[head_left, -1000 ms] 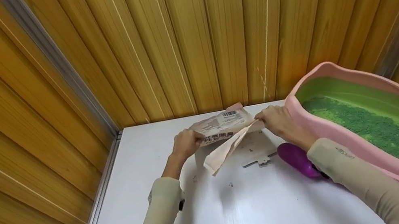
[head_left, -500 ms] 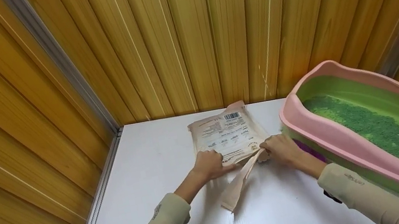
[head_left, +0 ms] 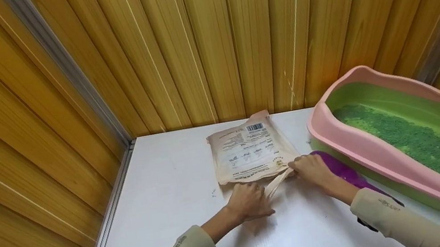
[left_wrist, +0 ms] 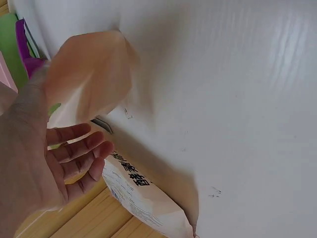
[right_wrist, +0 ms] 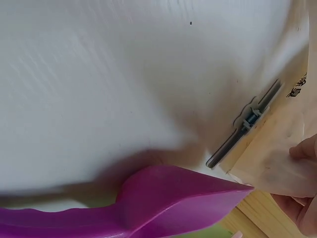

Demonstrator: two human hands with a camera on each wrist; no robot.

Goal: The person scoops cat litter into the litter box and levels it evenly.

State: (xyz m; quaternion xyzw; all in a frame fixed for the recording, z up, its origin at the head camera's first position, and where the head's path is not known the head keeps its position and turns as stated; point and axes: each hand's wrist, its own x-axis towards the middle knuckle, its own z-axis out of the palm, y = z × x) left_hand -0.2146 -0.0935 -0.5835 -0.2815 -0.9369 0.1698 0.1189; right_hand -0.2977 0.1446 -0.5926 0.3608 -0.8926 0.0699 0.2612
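Observation:
A pale pink cat litter bag [head_left: 248, 152] lies flat on the white table, printed side and barcode up. A loose flap [head_left: 279, 182] runs from its near right corner toward the front. My right hand [head_left: 313, 170] pinches that corner between thumb and fingers. My left hand [head_left: 248, 202] is at the flap's free end, in front of the bag; in the left wrist view its thumb overlaps the flap [left_wrist: 91, 74] while the other fingers are loosely bent, apart from it. A purple scoop [right_wrist: 173, 198] lies beside my right hand. Near the bag's edge is a grey clip-like piece [right_wrist: 245, 124], hidden in the head view.
A pink and green litter box [head_left: 369, 147] with green granules [head_left: 399, 137] stands on the right of the table. Wood-patterned panels [head_left: 210, 43] rise behind the table, with a metal frame strip [head_left: 82, 84] at the left.
The bag has come down from a raised tilt to lie flat. My left hand has let go of the bag's left edge and moved forward toward me to the flap. My right hand keeps its pinch.

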